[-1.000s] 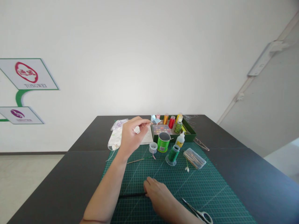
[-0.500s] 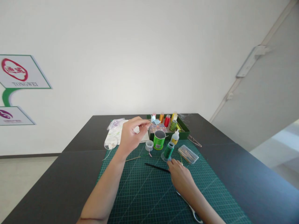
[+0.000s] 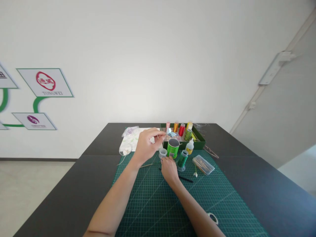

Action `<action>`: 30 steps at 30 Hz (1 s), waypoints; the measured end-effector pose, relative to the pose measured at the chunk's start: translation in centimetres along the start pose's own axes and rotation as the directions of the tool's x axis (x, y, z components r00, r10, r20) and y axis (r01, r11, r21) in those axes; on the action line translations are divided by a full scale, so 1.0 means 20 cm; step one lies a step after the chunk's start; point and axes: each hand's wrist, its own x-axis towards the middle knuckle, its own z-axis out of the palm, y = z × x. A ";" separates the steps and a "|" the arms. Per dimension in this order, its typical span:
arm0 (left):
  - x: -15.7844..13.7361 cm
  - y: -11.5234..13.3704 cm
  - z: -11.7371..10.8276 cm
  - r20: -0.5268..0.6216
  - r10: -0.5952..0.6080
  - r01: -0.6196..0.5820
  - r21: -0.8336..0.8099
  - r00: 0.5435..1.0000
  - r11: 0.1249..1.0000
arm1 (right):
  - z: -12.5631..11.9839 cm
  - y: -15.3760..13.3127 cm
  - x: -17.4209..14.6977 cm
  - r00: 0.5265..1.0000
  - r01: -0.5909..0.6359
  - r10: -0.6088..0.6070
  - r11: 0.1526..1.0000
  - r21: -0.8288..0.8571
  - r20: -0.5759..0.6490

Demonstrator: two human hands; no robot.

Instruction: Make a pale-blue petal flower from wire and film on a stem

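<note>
My left hand [image 3: 147,143] is raised above the mat, thumb and forefinger pinched on a small light-blue petal-like piece [image 3: 171,133] that sticks out to the right. My right hand [image 3: 170,169] is low over the cutting mat, its fingers bent together at the near side of a small clear round tub [image 3: 163,152]. Whatever those fingertips hold is hidden. Just beyond is a green can [image 3: 173,148]. A spool of green thread [image 3: 182,159] stands to the right, and a thin black stick [image 3: 185,179] lies partly beneath my right hand.
A green tray [image 3: 202,143] of thread spools sits behind. Nearby are a glue bottle [image 3: 190,146], a clear box of sticks [image 3: 203,164], a small white flower [image 3: 195,174] and tweezers [image 3: 211,152]. White sheets [image 3: 128,141] lie left; a scissors handle [image 3: 213,218] shows near my right forearm.
My right hand has moved left, from beside the green thread spool to the clear tub, covering a small pinkish piece there. My left hand keeps its pinch. The view has turned slightly left.
</note>
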 end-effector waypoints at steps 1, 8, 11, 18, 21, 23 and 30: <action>0.00 0.01 0.00 0.010 -0.001 0.001 0.010 1.000 1.000 | 0.00 0.00 0.01 1.000 0.011 -0.011 1.000 0.008 -0.003; 0.05 0.07 0.04 0.073 0.020 -0.021 0.014 0.997 1.000 | 0.06 -0.16 -0.07 0.991 0.124 -0.117 0.982 0.142 -0.061; 0.09 0.12 0.07 0.096 0.044 -0.044 0.002 0.994 0.999 | 0.14 -0.36 -0.23 0.862 0.456 -0.504 0.814 0.360 0.048; 0.11 0.16 0.10 0.063 0.043 -0.041 -0.037 0.997 0.998 | -0.07 -0.37 -0.28 0.634 0.558 -0.760 0.578 0.595 0.144; 0.07 0.14 0.07 0.042 -0.006 0.007 -0.037 0.999 0.999 | -0.35 -0.16 -0.20 0.652 0.487 -0.690 0.698 0.525 0.314; 0.03 0.14 0.04 0.030 -0.034 0.035 -0.036 0.999 0.999 | -0.52 -0.01 -0.18 0.737 0.401 -0.584 0.783 0.476 0.340; -0.07 0.15 -0.01 0.018 -0.069 0.070 -0.071 0.997 0.995 | -0.74 0.23 -0.21 0.901 0.273 -0.370 0.889 0.368 0.225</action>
